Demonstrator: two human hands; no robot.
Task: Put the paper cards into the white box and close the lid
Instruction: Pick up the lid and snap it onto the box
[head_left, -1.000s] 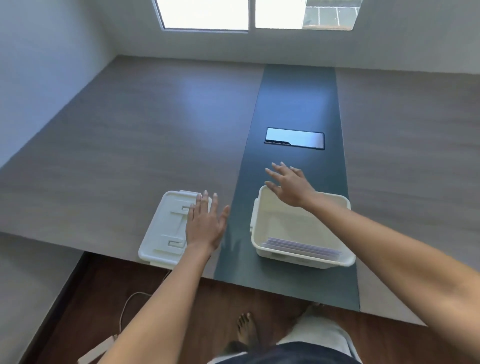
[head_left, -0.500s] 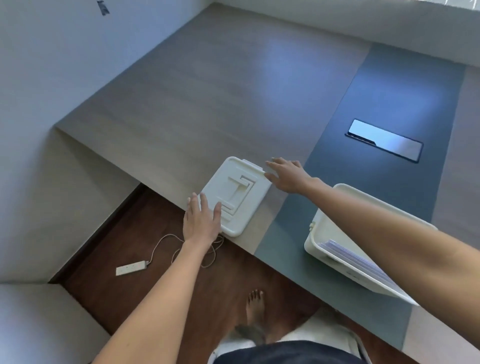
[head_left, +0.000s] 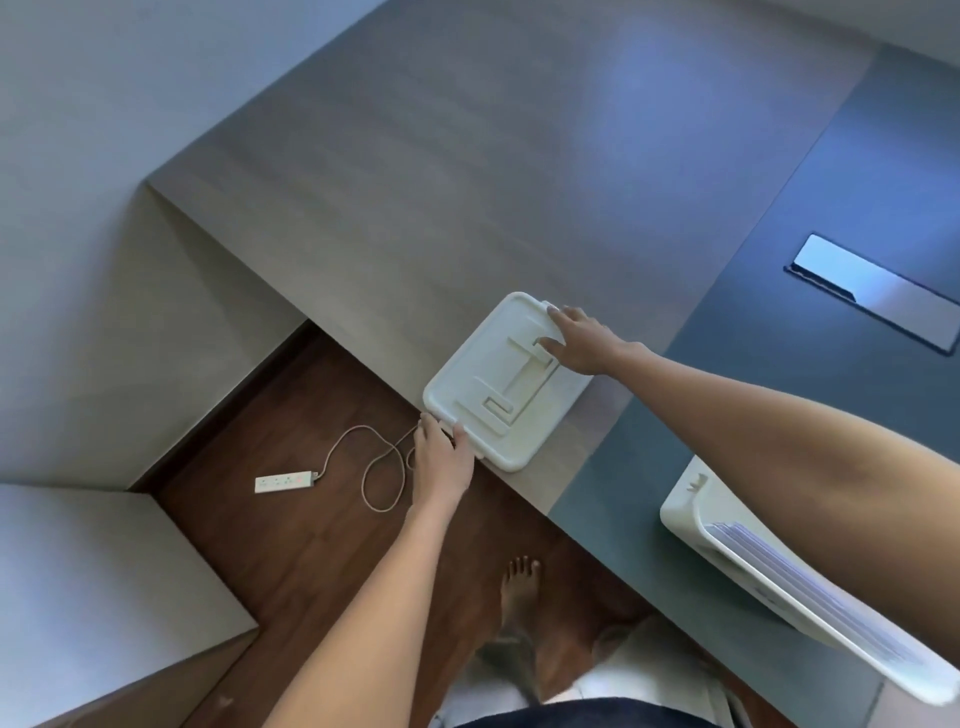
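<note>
The white lid (head_left: 498, 384) lies flat on the table near its front edge. My left hand (head_left: 441, 460) curls around the lid's near corner, thumb on top. My right hand (head_left: 576, 338) rests on the lid's far side, fingers spread across the top and the far edge. The white box (head_left: 685, 512) stands open at the lower right on the dark strip, partly hidden by my right forearm. A stack of paper cards (head_left: 789, 577) lies inside it along the near wall.
The grey table (head_left: 467, 182) carries a dark blue strip (head_left: 779, 291) with a metal cable hatch (head_left: 878, 291). Below the table edge, a white power strip (head_left: 284, 481) and its cord lie on the brown floor. My bare foot (head_left: 519, 587) stands there.
My head has turned left, so the box slid to the lower right. My right hand moved from the lid's far corner onto its top; my left hand closed on the near corner.
</note>
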